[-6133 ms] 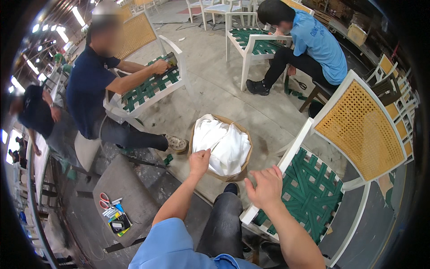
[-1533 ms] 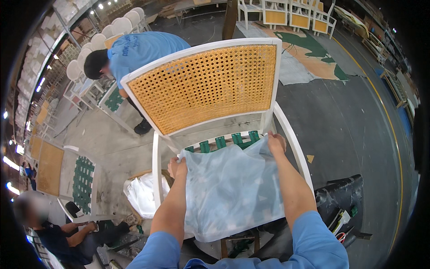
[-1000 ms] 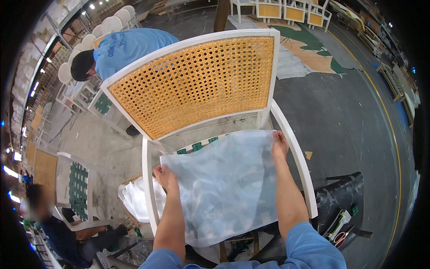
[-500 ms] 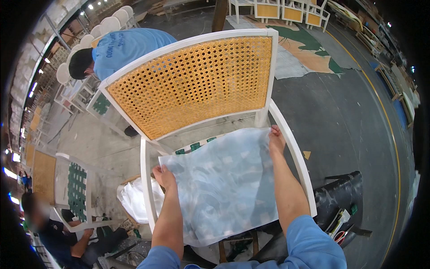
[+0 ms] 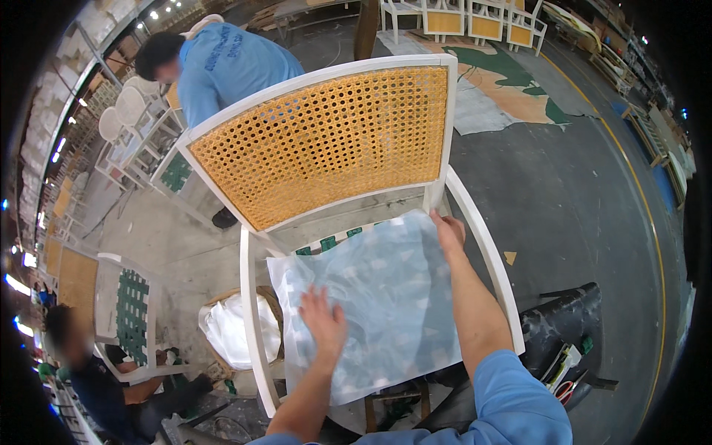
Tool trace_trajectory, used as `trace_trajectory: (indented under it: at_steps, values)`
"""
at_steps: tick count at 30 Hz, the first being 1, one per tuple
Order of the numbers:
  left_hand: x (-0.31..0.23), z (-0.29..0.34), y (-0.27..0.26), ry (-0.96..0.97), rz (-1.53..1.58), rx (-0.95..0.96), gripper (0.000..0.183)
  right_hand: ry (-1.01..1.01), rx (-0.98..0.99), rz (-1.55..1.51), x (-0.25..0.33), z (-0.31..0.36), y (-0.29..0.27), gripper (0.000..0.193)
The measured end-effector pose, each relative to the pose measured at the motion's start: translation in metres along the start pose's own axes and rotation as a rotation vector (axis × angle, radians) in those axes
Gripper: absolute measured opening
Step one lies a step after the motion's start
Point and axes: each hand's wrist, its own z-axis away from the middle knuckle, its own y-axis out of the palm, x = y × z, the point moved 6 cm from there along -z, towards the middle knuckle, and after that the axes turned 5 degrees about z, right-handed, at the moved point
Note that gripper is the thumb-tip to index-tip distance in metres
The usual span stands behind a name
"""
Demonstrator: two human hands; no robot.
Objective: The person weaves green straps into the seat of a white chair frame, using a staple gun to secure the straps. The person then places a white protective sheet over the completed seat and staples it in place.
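A thin, translucent whitish sheet (image 5: pixel 386 311) lies over the seat of a white-framed chair, whose cane backrest (image 5: pixel 326 141) rises on the far side. Green webbing (image 5: pixel 328 242) shows past the sheet's far edge and faintly through it. My left hand (image 5: pixel 322 320) rests flat on the sheet's left half, fingers spread. At the far right corner, beside the chair's right armrest (image 5: pixel 486 256), my right hand (image 5: pixel 449 231) pinches the sheet's edge.
A white bundle in a basket (image 5: pixel 241 330) stands left of the chair. To the right, scissors (image 5: pixel 565 391) and other tools lie by a black surface (image 5: pixel 567 322). A person in blue (image 5: pixel 241 70) bends beyond the chair; another person (image 5: pixel 104 386) sits left beside a webbed chair (image 5: pixel 133 315).
My left hand has let go of the sheet's left edge and moved right onto its surface, opening flat. My right hand has shifted slightly left. The person in blue has moved right.
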Motion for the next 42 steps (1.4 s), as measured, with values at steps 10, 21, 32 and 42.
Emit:
trace_trajectory:
  at_steps: [10,21,32,42]
  values:
    - [-0.051,0.085,0.021,0.220,0.021,0.354,0.063,-0.236,-0.506,-0.160,-0.053,-0.038,-0.098,0.026]
    - [-0.020,0.133,-0.040,0.074,0.026,0.327,0.061,-0.281,-0.054,-0.098,-0.168,0.251,-0.154,0.030]
    - [-0.020,0.135,-0.031,0.054,-0.062,0.300,0.064,-0.492,0.149,0.754,-0.180,0.330,-0.102,0.070]
    - [-0.032,0.159,-0.057,0.280,-0.088,0.397,0.063,-0.155,0.527,0.242,-0.169,0.276,-0.196,0.026]
